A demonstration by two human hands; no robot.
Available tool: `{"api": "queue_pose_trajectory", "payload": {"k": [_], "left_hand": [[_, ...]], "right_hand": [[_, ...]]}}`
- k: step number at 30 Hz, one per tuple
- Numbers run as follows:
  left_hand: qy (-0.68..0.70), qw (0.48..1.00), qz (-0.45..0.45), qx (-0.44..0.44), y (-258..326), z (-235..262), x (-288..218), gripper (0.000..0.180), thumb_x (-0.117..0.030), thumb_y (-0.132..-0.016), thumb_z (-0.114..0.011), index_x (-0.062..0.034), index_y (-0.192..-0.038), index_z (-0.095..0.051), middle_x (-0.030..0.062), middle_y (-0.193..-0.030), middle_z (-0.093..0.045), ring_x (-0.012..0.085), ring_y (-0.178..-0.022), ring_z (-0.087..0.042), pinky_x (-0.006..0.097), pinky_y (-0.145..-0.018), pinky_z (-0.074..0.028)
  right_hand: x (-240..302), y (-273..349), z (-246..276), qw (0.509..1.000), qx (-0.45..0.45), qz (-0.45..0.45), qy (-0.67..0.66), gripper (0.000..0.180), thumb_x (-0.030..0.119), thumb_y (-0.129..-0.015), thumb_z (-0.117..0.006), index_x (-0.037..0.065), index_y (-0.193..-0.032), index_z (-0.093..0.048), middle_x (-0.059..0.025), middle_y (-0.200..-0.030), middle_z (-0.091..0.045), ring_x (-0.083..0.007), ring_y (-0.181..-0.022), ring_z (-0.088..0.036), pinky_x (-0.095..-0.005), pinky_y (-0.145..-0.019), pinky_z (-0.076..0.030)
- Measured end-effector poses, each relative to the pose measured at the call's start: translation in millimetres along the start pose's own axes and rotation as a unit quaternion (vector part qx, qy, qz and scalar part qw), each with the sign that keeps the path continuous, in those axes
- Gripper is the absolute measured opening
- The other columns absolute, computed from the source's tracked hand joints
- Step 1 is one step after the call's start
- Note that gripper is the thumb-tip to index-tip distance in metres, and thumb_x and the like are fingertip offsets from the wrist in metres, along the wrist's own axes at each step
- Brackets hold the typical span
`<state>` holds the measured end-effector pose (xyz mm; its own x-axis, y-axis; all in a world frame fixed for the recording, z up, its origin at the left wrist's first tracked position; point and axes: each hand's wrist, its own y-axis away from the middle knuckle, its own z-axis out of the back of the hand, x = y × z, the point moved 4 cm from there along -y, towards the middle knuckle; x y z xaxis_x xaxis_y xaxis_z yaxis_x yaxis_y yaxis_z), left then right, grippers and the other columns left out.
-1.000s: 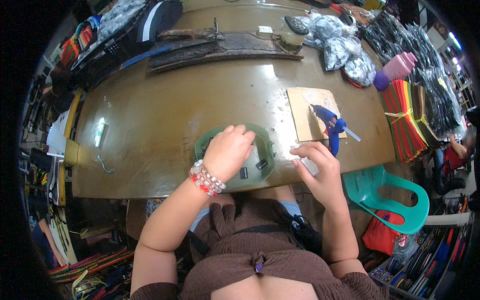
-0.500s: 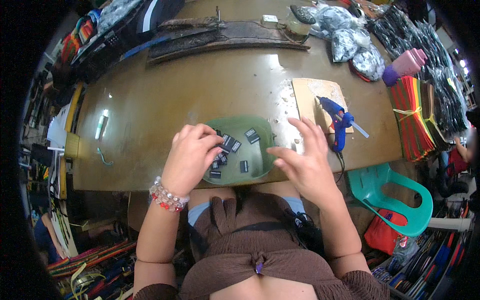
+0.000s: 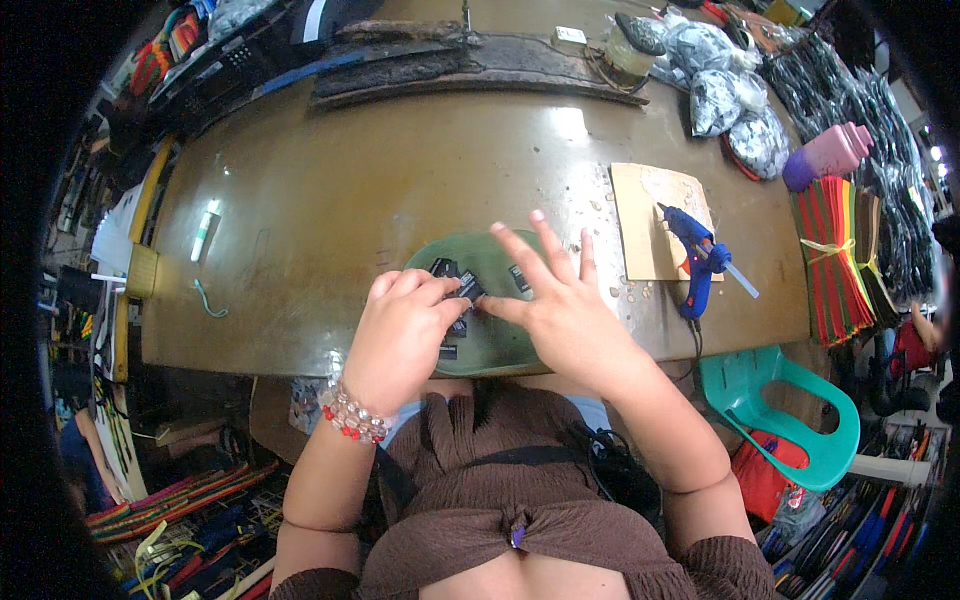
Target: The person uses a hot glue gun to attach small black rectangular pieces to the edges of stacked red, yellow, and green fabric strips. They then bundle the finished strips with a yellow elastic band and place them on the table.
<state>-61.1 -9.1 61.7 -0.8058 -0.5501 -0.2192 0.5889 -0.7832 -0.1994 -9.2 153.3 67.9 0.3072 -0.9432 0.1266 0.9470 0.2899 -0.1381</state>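
Observation:
A shallow green tray (image 3: 492, 348) lies at the near edge of the table, with several small black rectangular tags (image 3: 444, 267) in it. My left hand (image 3: 398, 325), a beaded bracelet at its wrist, is closed over the tray's left side and pinches a small black tag (image 3: 468, 286) between thumb and fingertips. My right hand (image 3: 575, 312) hovers over the tray's right side with its fingers spread. Its thumb tip comes close to the pinched tag; whether it touches cannot be told. Another tag (image 3: 519, 278) shows partly behind the right hand.
A blue glue gun (image 3: 692, 250) rests on a cardboard piece (image 3: 645, 215) at right, its cord running off the near edge. Beyond are a pink-purple bottle (image 3: 828, 157), striped fabric bundles (image 3: 832, 262) and bagged goods (image 3: 718, 100). A green plastic chair (image 3: 835, 440) stands at lower right.
My right hand has moved left over the tray, its thumb coming up to the tag in my left hand. The left hand still pinches the tag. The view has shifted slightly.

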Motion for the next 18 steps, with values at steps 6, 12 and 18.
{"api": "queue_pose_trajectory", "payload": {"k": [6, 12, 18], "left_hand": [[0.014, 1.0, -0.005, -0.007, 3, 2, 1, 0.026, -0.01, -0.08, -0.055, -0.0082, -0.101, -0.071, 0.0041, -0.113, -0.067, 0.0219, -0.107, -0.056, 0.038, -0.098, -0.038], [0.04, 0.998, 0.046, -0.033, 8, 2, 3, 0.032, -0.003, -0.076, -0.058, -0.01, -0.105, -0.07, 0.0015, -0.113, -0.066, 0.0218, -0.111, -0.055, 0.046, -0.105, -0.034], [-0.005, 0.999, 0.035, 0.018, 13, -2, 7, 0.03, -0.004, -0.078, -0.059, -0.0115, -0.105, -0.07, -0.0005, -0.111, -0.065, 0.0198, -0.111, -0.055, 0.053, -0.11, -0.03]], "right_hand": [[-9, 2, 12, 0.996, 0.029, -0.054, 0.057, 0.024, 0.014, -0.079, -0.059, 0.016, -0.095, -0.076, -0.0145, -0.149, -0.031, -0.0406, -0.144, -0.015, -0.0705, -0.11, -0.01], [2, -11, 6, 0.998, -0.044, -0.03, 0.019, 0.028, 0.017, -0.081, -0.059, 0.02, -0.105, -0.073, -0.0148, -0.149, -0.032, -0.0414, -0.144, -0.016, -0.0707, -0.109, -0.012], [7, -12, -3, 1.0, -0.006, 0.003, 0.005, 0.021, 0.025, -0.084, -0.061, 0.016, -0.099, -0.074, -0.0162, -0.149, -0.033, -0.0426, -0.143, -0.019, -0.073, -0.108, -0.011]]}}
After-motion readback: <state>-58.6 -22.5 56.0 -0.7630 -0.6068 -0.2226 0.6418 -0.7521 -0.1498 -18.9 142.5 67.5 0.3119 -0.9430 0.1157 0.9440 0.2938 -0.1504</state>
